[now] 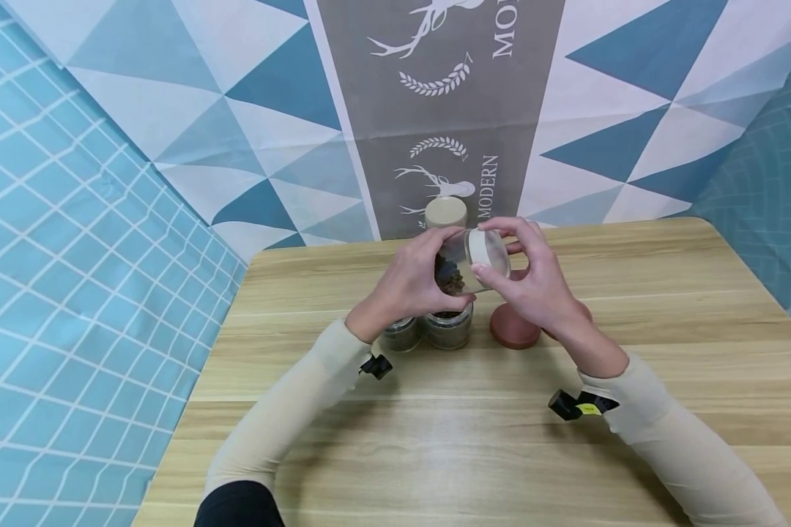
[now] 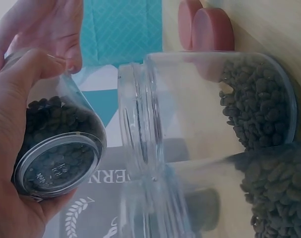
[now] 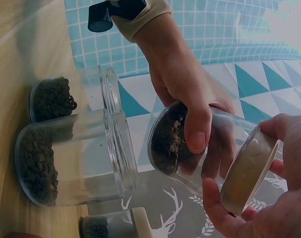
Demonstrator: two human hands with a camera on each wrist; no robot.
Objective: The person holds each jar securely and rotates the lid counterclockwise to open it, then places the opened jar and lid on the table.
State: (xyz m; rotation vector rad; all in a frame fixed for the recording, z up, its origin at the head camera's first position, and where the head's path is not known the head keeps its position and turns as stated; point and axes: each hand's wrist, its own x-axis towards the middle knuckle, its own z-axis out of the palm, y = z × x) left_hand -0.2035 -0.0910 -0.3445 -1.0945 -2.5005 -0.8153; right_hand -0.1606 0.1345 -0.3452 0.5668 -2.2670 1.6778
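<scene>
My left hand grips the body of a clear glass jar that is tilted on its side above the table, base toward the left. Dark bean-like pieces lie in the lower end of this jar. With thumb and fingers, my right hand holds the rim of the pale cream lid at the jar's other end. Below the hands stand two lidless glass jars side by side, each partly filled with dark bean-like pieces.
Behind the held jar stands another jar with a cream lid. Red round lids lie on the wooden table to the right of the lidless jars, partly hidden by my right hand. A patterned cloth hangs behind the table.
</scene>
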